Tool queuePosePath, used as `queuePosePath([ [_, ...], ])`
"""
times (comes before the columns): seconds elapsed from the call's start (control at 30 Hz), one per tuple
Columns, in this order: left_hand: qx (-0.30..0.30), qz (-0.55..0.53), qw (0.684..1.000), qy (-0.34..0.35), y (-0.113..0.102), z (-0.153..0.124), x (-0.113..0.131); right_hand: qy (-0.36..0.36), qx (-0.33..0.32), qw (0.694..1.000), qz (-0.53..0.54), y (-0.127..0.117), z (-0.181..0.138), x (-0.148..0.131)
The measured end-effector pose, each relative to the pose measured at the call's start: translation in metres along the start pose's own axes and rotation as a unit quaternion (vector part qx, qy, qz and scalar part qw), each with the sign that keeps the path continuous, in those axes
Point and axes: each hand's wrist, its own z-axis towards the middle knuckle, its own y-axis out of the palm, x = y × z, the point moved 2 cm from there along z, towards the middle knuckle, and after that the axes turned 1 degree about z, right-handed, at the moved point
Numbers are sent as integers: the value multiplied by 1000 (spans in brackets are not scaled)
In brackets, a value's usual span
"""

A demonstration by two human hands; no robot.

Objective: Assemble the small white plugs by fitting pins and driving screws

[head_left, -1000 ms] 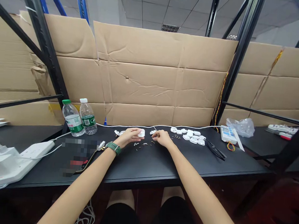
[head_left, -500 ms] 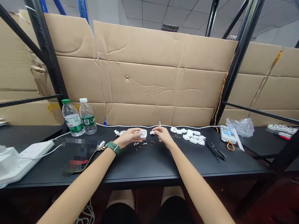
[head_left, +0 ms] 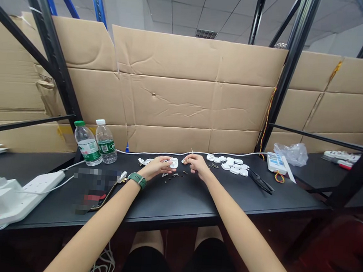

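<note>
Between the fingertips of my left hand [head_left: 156,167] is a white rounded plastic casing [head_left: 174,163], its hollow side showing. My right hand [head_left: 197,164] pinches a small white part [head_left: 183,161] just right of the casing, with a narrow gap between them. A thin white sliver [head_left: 192,151] sticks up above the right fingers; whether it belongs to the small part I cannot tell. Small metal pieces [head_left: 174,175] lie scattered below the hands. More white pieces [head_left: 141,161] sit behind the left hand, partly hidden by it.
Several white casings [head_left: 234,170] lie right of my hands, with small brass-coloured pins [head_left: 213,166] nearby. Farther right are black pliers [head_left: 261,183] and a white box [head_left: 276,163]. Two water bottles [head_left: 106,145], a phone-like item [head_left: 104,197] and a power strip [head_left: 35,195] occupy the left.
My right hand has shifted slightly left with the small white part, and the sliver above its fingers leans more to the left. My left hand holds the casing nearly still.
</note>
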Motion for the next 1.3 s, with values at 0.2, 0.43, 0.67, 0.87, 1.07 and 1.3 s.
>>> queuePosePath([
  [0.2,3,-5,1000,-1,0,1,-1,73,-2,995,66,-8,0,5],
  [0.43,1,-2,1000,3,-1,1,-1,-93,24,989,-110,-2,1,-1],
  [0.67,-14,14,1000,15,1,-1,1,-230,4,935,-269,12,-4,-8],
  [0.87,-21,27,999,18,5,-4,4,-232,-4,939,-255,12,-3,-6],
  [1.07,-33,46,998,29,7,-5,6,-246,-1,926,-286,13,-2,-3],
  [1.3,-38,52,998,22,5,-2,2,-268,-10,919,-290,12,-1,-2],
])
